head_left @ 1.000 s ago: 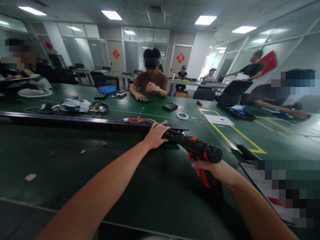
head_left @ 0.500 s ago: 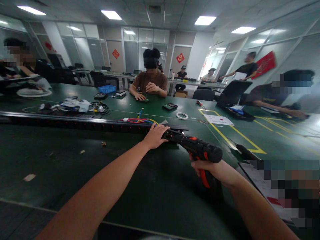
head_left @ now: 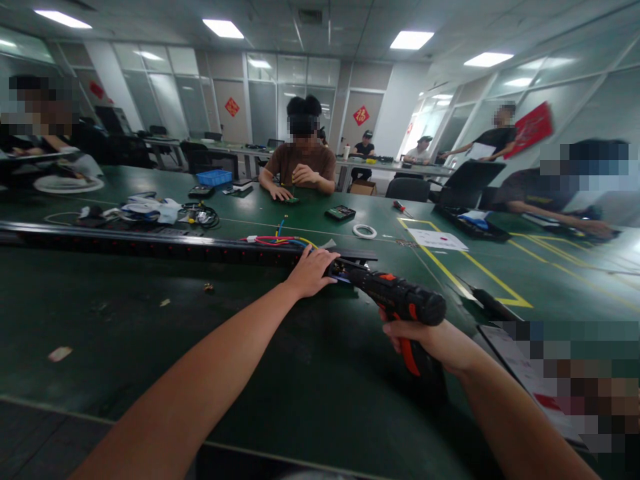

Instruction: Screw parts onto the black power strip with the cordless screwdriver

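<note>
A long black power strip (head_left: 200, 249) with a row of small red dots lies across the table. Over its right end is my left hand (head_left: 311, 272), fingers across the top and thumb at the near side, gripping it. My right hand (head_left: 420, 337) is wrapped round the handle of a black and orange cordless drill (head_left: 395, 293). The drill points left, its nose at the strip's open end; the bit's exact contact is too small to make out. A bluish-white glow shows below the nose. Red, yellow and blue wires (head_left: 280, 239) come out behind my left hand.
Behind the strip lie a cable bundle (head_left: 200, 215), a white ring roll (head_left: 365, 231), a green circuit board (head_left: 341, 213) and a screwdriver (head_left: 399, 206). Small brass pieces (head_left: 208, 287) lie in front. A co-worker (head_left: 300, 160) sits opposite; papers (head_left: 530, 380) lie at the right.
A bluish-white glow has appeared under the drill's nose at the strip's end. Both my hands keep nearly the same place. The co-worker's raised hand opposite has shifted slightly.
</note>
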Demonstrator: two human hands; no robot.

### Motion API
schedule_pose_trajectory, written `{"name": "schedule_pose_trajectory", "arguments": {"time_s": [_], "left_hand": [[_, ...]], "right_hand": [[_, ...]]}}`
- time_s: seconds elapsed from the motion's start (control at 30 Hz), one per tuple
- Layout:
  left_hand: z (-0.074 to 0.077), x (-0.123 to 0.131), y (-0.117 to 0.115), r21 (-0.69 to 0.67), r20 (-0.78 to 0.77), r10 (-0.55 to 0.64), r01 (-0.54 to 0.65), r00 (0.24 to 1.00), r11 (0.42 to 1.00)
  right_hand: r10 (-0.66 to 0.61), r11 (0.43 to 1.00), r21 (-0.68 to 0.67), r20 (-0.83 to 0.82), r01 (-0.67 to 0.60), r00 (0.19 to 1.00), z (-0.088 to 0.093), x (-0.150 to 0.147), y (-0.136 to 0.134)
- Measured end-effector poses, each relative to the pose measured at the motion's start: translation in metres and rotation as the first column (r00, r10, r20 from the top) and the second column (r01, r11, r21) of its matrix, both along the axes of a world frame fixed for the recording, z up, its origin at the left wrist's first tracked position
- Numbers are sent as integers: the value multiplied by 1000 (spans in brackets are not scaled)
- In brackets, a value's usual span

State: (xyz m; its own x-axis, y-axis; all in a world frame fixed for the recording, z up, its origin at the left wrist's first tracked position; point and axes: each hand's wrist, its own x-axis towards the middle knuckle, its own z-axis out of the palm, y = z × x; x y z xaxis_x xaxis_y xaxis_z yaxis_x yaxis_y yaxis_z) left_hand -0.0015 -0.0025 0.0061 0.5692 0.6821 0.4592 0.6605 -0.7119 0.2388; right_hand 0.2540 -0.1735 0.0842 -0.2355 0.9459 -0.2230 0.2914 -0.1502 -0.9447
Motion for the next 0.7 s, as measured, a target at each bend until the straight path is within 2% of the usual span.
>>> {"name": "schedule_pose_trajectory", "arguments": {"time_s": [0.7], "left_hand": [[-4, 0, 3, 15, -4, 0, 0, 1000, 1000]], "right_hand": [[13, 1000, 4, 18, -14, 1000, -2, 1, 1]]}}
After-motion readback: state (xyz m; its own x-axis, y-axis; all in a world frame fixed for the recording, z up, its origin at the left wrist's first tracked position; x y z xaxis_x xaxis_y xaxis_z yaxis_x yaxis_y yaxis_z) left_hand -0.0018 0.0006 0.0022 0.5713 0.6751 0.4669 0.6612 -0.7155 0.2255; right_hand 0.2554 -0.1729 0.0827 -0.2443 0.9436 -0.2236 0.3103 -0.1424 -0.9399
